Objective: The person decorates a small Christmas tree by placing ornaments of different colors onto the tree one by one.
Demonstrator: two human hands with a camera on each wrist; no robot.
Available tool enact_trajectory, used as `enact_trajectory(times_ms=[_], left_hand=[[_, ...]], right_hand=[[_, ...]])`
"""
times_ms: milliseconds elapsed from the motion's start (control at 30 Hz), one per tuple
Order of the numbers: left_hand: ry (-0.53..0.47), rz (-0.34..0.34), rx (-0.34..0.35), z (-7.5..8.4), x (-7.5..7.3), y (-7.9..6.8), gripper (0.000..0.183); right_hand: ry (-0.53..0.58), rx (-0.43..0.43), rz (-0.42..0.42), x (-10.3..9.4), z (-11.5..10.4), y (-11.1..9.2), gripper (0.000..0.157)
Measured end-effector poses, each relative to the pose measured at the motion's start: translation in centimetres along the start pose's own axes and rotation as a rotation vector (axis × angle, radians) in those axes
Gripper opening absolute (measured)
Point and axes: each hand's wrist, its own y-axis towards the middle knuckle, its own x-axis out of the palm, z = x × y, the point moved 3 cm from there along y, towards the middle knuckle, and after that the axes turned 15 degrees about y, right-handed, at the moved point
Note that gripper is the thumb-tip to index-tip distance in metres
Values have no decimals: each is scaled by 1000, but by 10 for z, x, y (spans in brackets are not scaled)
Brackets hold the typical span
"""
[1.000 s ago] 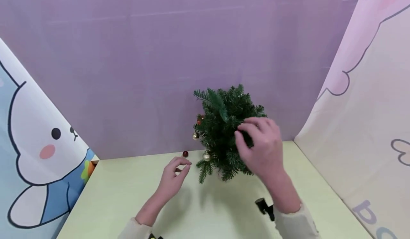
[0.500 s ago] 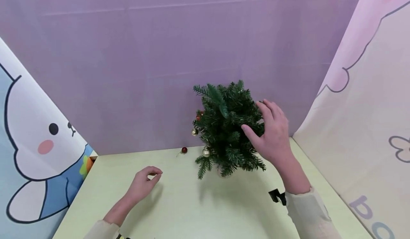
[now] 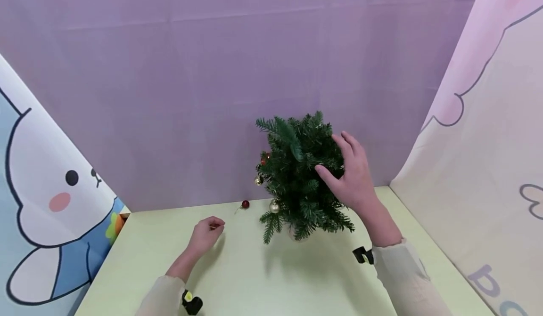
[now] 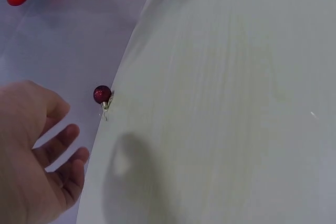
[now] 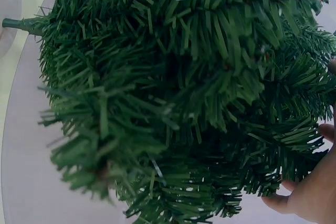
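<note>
A small green artificial Christmas tree (image 3: 303, 174) stands towards the back of the table. Gold baubles, one of them (image 3: 274, 206) low down, and an orange-red ornament (image 3: 265, 158) hang along its left side. My right hand (image 3: 354, 172) is at the tree's right side, thumb and fingers spread around the outer branches; green needles (image 5: 157, 77) fill the right wrist view. A dark red bauble (image 4: 102, 94) with a gold hanger lies near the table's back edge. My left hand (image 3: 208, 233) hovers to the front left of it, fingers loosely bent, nothing visible between them.
The pale table (image 3: 237, 278) ends at a purple backdrop (image 3: 191, 94). Printed cloths stand on both sides, one with a cartoon rabbit (image 3: 63, 184). The tree's pale base (image 3: 299, 235) shows under the branches. Black wrist cameras (image 3: 363, 255) sit by the sleeves.
My left hand drew away from the red bauble to the left, then came back slightly right. My right hand shifted from the tree's front to its right side and its fingers spread.
</note>
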Motion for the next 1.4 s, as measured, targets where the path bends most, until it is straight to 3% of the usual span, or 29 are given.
enact_trajectory(times_ms=[400, 667, 1000, 1133, 1400], left_hand=[[214, -89, -97, 16, 25, 33, 26], [309, -69, -112, 32, 38, 41, 40], [346, -28, -110, 44, 45, 53, 54], [402, 12, -110, 45, 51, 56, 54], [560, 23, -101, 37, 68, 54, 55]], right_hand=[[-31, -11, 84, 11, -19, -9, 70], [-51, -50, 155, 18, -37, -18, 65], [-59, -46, 212, 24, -59, -21, 59], [-56, -48, 202, 24, -64, -21, 58], [-42, -45, 198, 25, -68, -31, 57]])
